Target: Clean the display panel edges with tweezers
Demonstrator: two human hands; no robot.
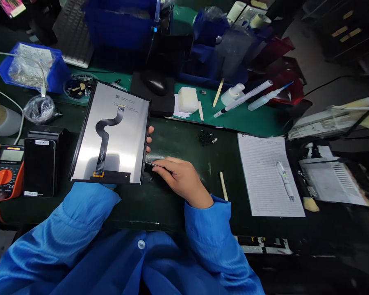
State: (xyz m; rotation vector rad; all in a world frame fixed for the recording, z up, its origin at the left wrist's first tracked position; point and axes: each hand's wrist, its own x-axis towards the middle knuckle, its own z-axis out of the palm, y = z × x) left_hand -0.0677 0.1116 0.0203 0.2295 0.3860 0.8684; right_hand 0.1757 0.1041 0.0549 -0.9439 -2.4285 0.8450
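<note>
A tablet display panel [126, 135] is held up, tilted, with its silver back facing me and a black ribbon cable [103, 135] snaking down it. My left hand [149, 140] grips the panel from behind; only fingertips show past its right edge, and the palm is hidden. In my right hand [180, 176], thumb and forefinger pinch a pair of metal tweezers [150, 164]. The tip meets the panel's lower right edge; whether it is touching or just beside it, I cannot tell.
An orange multimeter [5, 172] and a black phone [39, 166] lie at left. Blue bins [119, 24] stand behind. A lined notepad [267, 176] with a pen [285, 180] is at right. Black scraps [206, 138] and a thin stick [223, 185] lie on the bench.
</note>
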